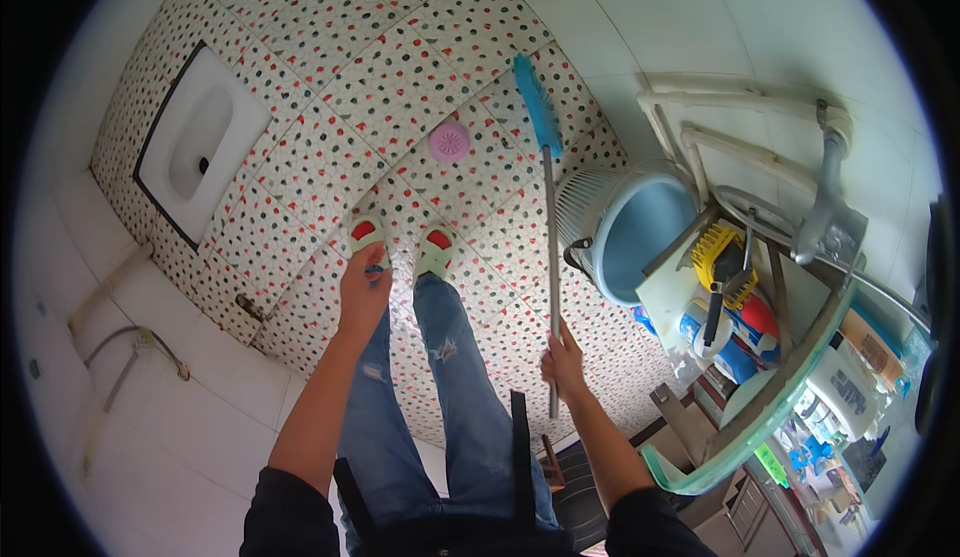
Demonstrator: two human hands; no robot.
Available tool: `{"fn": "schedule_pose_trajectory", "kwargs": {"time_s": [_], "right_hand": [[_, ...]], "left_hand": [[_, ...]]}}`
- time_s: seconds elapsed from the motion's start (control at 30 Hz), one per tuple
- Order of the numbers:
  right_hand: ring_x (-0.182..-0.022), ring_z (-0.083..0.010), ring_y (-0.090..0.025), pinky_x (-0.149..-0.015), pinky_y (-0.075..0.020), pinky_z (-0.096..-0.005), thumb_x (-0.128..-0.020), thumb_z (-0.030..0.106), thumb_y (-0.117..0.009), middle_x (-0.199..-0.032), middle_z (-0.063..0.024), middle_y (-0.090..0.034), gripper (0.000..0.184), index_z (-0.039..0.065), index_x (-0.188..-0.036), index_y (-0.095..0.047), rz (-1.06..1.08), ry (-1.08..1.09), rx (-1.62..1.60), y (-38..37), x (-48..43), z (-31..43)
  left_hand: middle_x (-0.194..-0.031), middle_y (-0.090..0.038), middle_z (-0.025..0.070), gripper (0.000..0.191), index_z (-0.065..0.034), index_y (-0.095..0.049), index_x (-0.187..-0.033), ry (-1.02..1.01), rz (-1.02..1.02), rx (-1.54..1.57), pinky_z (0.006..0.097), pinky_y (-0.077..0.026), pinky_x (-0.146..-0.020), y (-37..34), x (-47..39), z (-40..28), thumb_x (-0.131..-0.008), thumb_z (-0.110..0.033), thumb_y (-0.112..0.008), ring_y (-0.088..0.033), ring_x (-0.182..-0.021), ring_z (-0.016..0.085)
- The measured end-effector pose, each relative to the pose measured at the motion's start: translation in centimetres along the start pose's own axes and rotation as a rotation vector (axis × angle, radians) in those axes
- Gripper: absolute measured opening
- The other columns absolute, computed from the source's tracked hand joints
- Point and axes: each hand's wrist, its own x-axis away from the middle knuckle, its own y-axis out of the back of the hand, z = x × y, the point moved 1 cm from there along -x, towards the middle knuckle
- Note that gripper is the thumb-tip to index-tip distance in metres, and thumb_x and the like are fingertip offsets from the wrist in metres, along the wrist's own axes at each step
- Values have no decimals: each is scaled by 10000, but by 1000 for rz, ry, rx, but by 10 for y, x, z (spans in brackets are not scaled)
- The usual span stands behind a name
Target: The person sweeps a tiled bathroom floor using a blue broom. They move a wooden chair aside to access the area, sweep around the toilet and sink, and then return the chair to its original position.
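My right hand (pixel 564 362) is closed around the lower part of a grey metal broom handle (pixel 553 257). The handle runs away from me to a blue bristled broom head (pixel 538 103), near the right wall. My left hand (pixel 365 283) is raised in front of my left leg, its fingers bent; whether it holds anything small I cannot tell. On the tiled floor (pixel 360 114) a round pink drain cover (pixel 449 142) lies left of the broom head, beyond my green slippers (pixel 435 253).
A white squat toilet (pixel 206 144) is set in the floor at the left. Blue bucket (pixel 649 238), white pipes (pixel 750 103) and a shelf holding bottles and a yellow brush stand at the right. Above them a glass-edged counter (pixel 757 444) carries toiletries. A hose (pixel 135 332) hangs by the left wall.
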Motion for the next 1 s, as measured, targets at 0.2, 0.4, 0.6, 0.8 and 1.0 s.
{"fn": "schedule_pose_trajectory", "kwargs": {"time_s": [0.2, 0.4, 0.6, 0.8, 1.0], "right_hand": [[-369, -50, -309, -323, -286, -189, -946, 228, -306, -488, 21, -329, 467, 230, -1387, -151, -221, 194, 148, 4, -70, 29], [-368, -44, -230, -323, -233, -196, -952, 224, -295, -497, 41, -249, 506, 317, -1386, -53, -148, 129, 47, -31, -146, -13], [-384, -40, -264, -341, -252, -207, -950, 206, -275, -511, 34, -316, 506, 235, -1398, -42, -231, 138, 117, -39, -178, -41], [-401, -33, -276, -358, -277, -196, -940, 192, -294, -516, 41, -322, 523, 221, -1398, -43, -270, 128, 64, -47, -189, -55], [-399, -35, -283, -358, -282, -188, -932, 182, -300, -519, 39, -332, 528, 220, -1398, -54, -312, 116, 105, -52, -188, -53]], "left_hand": [[-864, -599, 83, 378, -47, -549, -1055, -124, 200, -156, 293, -455, -695, -79, -111, 65, -694, -79, -657, -576, -827, 186], [-981, -545, 108, 364, -49, -548, -1016, -284, 254, -644, 359, -429, -787, -159, -231, 123, -665, -65, -644, -518, -942, 255], [-1155, -440, 132, 754, -85, -376, -1233, -632, 260, -977, 386, -393, -861, -230, -316, 142, -581, -160, -748, -407, -1091, 300], [-1203, -401, 137, 949, -111, -305, -1305, -797, 339, -1270, 385, -313, -938, -255, -345, 171, -509, -245, -805, -341, -1162, 286], [-1108, -427, 129, 869, -95, -328, -1280, -893, 358, -1135, 381, -299, -935, -244, -343, 173, -520, -122, -748, -393, -1064, 298]]}}
